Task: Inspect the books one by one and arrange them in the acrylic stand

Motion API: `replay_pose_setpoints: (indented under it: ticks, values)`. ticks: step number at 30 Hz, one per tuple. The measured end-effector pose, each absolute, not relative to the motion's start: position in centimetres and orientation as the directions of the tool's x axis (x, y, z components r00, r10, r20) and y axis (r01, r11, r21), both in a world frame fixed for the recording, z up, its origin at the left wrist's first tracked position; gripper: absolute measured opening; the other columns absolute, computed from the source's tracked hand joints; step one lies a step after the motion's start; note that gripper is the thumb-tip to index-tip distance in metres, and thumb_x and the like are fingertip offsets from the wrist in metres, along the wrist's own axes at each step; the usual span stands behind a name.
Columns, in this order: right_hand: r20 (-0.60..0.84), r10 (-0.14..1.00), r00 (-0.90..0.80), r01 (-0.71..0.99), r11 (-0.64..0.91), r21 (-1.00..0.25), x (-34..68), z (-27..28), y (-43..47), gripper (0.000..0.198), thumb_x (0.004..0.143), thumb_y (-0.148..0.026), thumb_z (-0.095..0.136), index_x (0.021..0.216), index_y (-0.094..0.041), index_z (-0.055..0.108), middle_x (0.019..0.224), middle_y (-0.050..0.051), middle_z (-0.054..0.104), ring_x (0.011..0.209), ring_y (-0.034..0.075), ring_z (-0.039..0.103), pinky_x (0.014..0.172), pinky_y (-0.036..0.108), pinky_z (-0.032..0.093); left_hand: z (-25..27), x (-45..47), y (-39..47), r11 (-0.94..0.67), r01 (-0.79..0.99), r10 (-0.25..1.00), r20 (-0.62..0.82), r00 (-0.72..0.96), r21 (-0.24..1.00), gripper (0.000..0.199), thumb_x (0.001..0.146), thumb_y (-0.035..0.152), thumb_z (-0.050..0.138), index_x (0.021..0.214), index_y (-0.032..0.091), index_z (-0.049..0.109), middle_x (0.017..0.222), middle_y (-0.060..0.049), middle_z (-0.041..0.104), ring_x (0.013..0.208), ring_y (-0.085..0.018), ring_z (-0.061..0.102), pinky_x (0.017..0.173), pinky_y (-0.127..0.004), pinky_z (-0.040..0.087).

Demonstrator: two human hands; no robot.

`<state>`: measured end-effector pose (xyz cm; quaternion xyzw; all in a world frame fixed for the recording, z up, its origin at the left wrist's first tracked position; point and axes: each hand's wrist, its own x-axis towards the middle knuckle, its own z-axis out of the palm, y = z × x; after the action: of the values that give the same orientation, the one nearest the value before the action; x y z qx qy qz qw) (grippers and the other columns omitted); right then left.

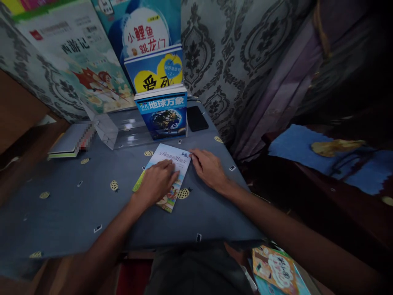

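Note:
A thin paperback book [184, 164] with a pale blue cover, dark Chinese title and a colourful picture at its foot lies tilted on the table. My left hand [157, 180] rests over the middle of its cover, fingers stretched out and lying flat. At the book's upper right corner, my right hand [210, 168] has its fingers curled together, index tip on the edge. The underside of that grip is hidden. Just beyond the book, a clear plastic stand [106, 129] holds an upright blue book [168, 123] with a globe on its cover.
More books stand behind, including a blue and yellow one [139, 71] and a large pale green one [92, 53]. A black phone [198, 119] lies right of the stand; stacked books [66, 141] lie left. The blue-grey tablecloth [76, 209] ends near my lap. Picture books [276, 270] sit below, right.

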<state>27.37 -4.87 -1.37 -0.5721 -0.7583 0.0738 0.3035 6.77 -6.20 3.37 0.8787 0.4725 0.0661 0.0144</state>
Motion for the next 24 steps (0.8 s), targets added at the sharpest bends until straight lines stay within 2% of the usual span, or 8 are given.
replay_pose_setpoints:
  ticks: [5,9,11,14,18,20,24]
  values:
    - [0.336,0.916,-0.220,0.783,0.371,-0.499,27.5,-1.9,-4.2,0.036,0.105,-0.029,0.033,0.122,-0.019,0.064,0.107,0.013,0.073,0.096,0.026,0.068,0.087,0.038,0.053,3.2,2.9,-6.5,-0.492,0.863,0.868,0.144,0.476,0.115,0.033,0.101,0.029,0.049,0.131,0.024,0.063,0.141,-0.009,0.064,0.134,-0.029,0.058,0.103,-0.042,0.055]
    - [0.305,0.907,-0.290,0.767,0.411,-0.493,27.2,-1.6,-2.1,0.033,0.104,-0.026,0.037,0.121,-0.018,0.064,0.112,0.013,0.073,0.102,0.026,0.068,0.091,0.037,0.052,2.9,2.7,-7.7,-0.488,0.871,0.870,0.113,0.480,0.061,0.039,0.101,0.039,0.050,0.137,0.024,0.057,0.144,-0.012,0.061,0.132,-0.031,0.059,0.098,-0.043,0.058]
    - [0.283,0.911,-0.301,0.774,0.406,-0.486,26.8,-1.3,-1.2,0.033,0.104,-0.026,0.038,0.121,-0.018,0.064,0.112,0.013,0.074,0.104,0.027,0.068,0.092,0.037,0.051,2.8,3.1,-8.4,-0.494,0.869,0.866,0.108,0.489,0.020,0.046,0.100,0.047,0.053,0.138,0.022,0.055,0.146,-0.015,0.058,0.135,-0.033,0.056,0.104,-0.049,0.053]
    - [0.273,0.914,-0.301,0.786,0.400,-0.472,26.2,-1.3,-0.8,0.034,0.103,-0.023,0.038,0.126,-0.017,0.063,0.118,0.014,0.073,0.108,0.028,0.068,0.095,0.039,0.052,2.6,3.5,-9.4,-0.582,0.813,0.809,0.099,0.580,-0.012,0.058,0.096,0.058,0.055,0.139,0.019,0.051,0.151,-0.018,0.053,0.142,-0.035,0.049,0.115,-0.056,0.042]
    - [0.333,0.881,-0.336,0.746,0.465,-0.477,26.1,-2.1,-1.3,0.039,0.101,-0.024,0.041,0.134,-0.016,0.059,0.134,0.015,0.067,0.123,0.030,0.062,0.106,0.046,0.048,2.4,3.4,-10.1,-0.719,0.695,0.693,0.070,0.718,-0.016,0.074,0.090,0.064,0.061,0.143,0.015,0.046,0.155,-0.023,0.045,0.147,-0.036,0.042,0.114,-0.049,0.044]
    - [0.357,0.868,-0.346,0.718,0.490,-0.495,26.3,-2.5,-1.4,0.040,0.101,-0.025,0.041,0.135,-0.016,0.060,0.137,0.015,0.065,0.128,0.030,0.059,0.109,0.049,0.046,2.3,3.3,-10.1,-0.737,0.675,0.672,0.079,0.736,-0.024,0.071,0.091,0.061,0.061,0.143,0.014,0.045,0.154,-0.023,0.047,0.147,-0.035,0.042,0.113,-0.047,0.045]
    - [0.379,0.862,-0.336,0.689,0.500,-0.526,26.6,-3.0,-1.4,0.040,0.100,-0.028,0.042,0.133,-0.018,0.063,0.134,0.014,0.067,0.127,0.030,0.060,0.110,0.050,0.046,1.7,3.1,-10.3,-0.766,0.641,0.630,0.143,0.763,-0.047,0.054,0.098,0.051,0.055,0.139,0.017,0.049,0.146,-0.018,0.057,0.143,-0.033,0.048,0.112,-0.046,0.047]
